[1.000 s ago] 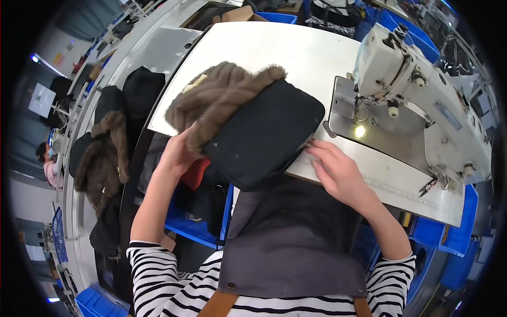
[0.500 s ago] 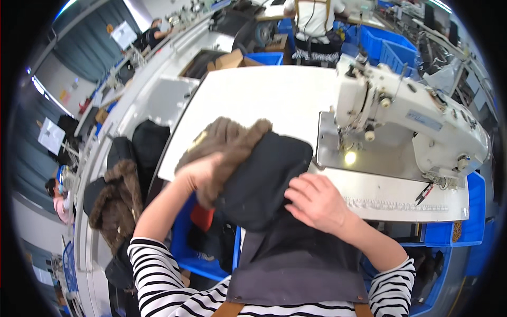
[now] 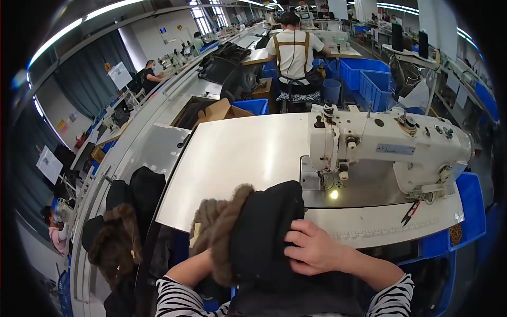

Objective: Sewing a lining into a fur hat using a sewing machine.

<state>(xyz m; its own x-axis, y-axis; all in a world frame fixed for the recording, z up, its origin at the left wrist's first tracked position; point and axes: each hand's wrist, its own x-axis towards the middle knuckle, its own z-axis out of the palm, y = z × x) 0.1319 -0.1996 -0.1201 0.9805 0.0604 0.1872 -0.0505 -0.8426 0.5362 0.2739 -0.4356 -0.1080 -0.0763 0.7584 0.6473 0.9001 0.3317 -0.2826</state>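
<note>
In the head view, the right hand (image 3: 316, 249) is pressing flat on a black garment (image 3: 266, 232), its fingers lying spread and slightly curled over the cloth. The garment is lying at the near edge of the white table (image 3: 237, 153), at seven o'clock from the sewing machine (image 3: 385, 145). Its brown fur trim (image 3: 214, 230) is hanging at nine o'clock of the right hand. The left hand is sitting hidden under the fur; whether its fingers are gripping, I cannot tell.
</note>
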